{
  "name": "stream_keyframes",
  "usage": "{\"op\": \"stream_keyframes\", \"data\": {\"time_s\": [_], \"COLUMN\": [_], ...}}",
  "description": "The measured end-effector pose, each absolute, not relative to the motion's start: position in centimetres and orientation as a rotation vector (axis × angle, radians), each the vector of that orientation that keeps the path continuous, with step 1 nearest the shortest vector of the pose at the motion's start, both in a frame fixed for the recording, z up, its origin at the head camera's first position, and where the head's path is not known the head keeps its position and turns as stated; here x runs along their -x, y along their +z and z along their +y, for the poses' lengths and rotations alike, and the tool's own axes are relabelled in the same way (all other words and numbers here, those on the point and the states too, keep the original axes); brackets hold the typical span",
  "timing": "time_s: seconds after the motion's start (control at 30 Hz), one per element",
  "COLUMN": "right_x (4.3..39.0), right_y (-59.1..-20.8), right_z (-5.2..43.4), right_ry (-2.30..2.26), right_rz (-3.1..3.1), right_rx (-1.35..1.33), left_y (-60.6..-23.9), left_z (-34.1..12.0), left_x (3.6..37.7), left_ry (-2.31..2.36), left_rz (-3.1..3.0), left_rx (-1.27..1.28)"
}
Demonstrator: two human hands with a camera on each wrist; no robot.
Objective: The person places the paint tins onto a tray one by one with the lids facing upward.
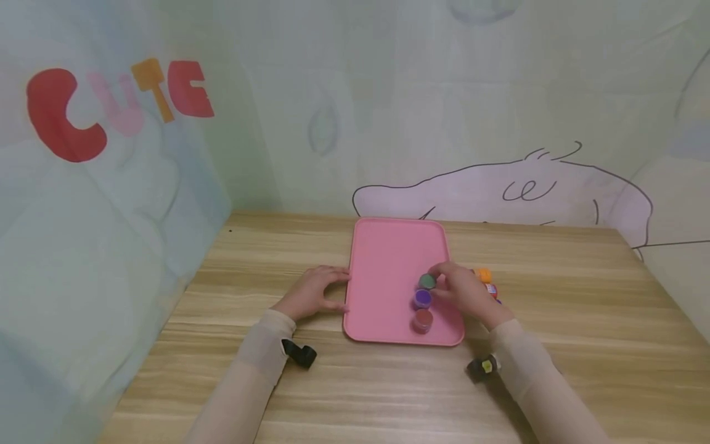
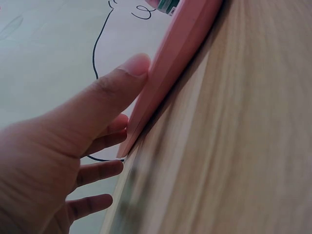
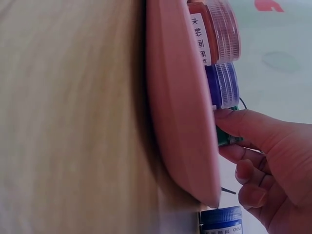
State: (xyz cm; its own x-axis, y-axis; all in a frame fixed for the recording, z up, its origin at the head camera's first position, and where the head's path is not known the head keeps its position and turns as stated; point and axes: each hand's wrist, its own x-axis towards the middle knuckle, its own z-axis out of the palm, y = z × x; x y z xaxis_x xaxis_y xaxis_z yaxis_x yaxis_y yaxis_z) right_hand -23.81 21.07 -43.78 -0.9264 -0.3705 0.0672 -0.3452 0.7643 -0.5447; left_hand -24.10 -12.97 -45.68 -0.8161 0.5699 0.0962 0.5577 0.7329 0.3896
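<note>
A pink tray lies on the wooden table. On its right half three small paint jars stand in a line: a green paint jar at the back, a purple-blue one in the middle and a red-brown one in front. My right hand pinches the green jar between thumb and fingers; the right wrist view shows it beside the purple-blue jar, partly hidden by my thumb. Along the tray's left edge rests my left hand, fingers spread and extended, thumb touching the rim.
Right of the tray, partly behind my right hand, are an orange container, a red one and a blue-capped jar. A printed cloth wall stands behind the table.
</note>
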Motion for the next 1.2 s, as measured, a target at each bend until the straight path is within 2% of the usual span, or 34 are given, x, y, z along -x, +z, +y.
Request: {"op": "stream_keyframes", "data": {"time_s": [0.43,1.2], "right_x": [24.23,23.66], "right_y": [-44.1,-43.18], "right_z": [21.06,21.56], "right_ry": [-0.91,-0.878], "right_rz": [2.888,2.89], "right_rx": [0.685,0.563], "left_y": [-45.5,-45.62], "left_z": [-12.96,-12.82], "left_x": [23.94,23.98], "left_ry": [0.647,0.659], "left_rz": [2.895,2.898], "left_rx": [-0.934,-0.936]}}
